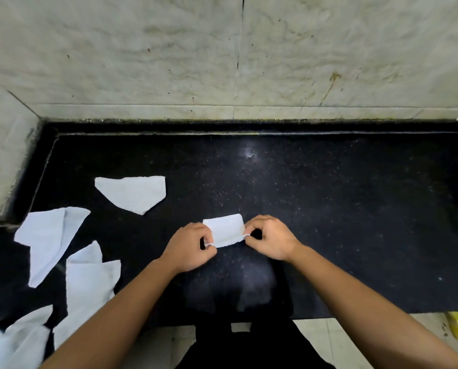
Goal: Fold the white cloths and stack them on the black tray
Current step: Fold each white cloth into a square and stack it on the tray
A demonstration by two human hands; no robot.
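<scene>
Black counter (pixel 329 209), folded cloth (pixel 226 230) at its middle, left hand (pixel 189 246) and right hand (pixel 270 239) pinching its ends, loose cloths (pixel 132 194) along left edge

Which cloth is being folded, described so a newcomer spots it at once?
On the black countertop under the pale wall, look centre-front where the left hand and right hand meet. The small folded cloth pinched between them is it; other cloths lie untouched at left.

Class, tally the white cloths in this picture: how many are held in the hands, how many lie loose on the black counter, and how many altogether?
Held, folded cloth pinched by left hand and right hand: 1
Loose on the counter, far cloth, left cloth, near cloth, corner cloth (blurred, perhaps more): 4
Total: 5
</scene>
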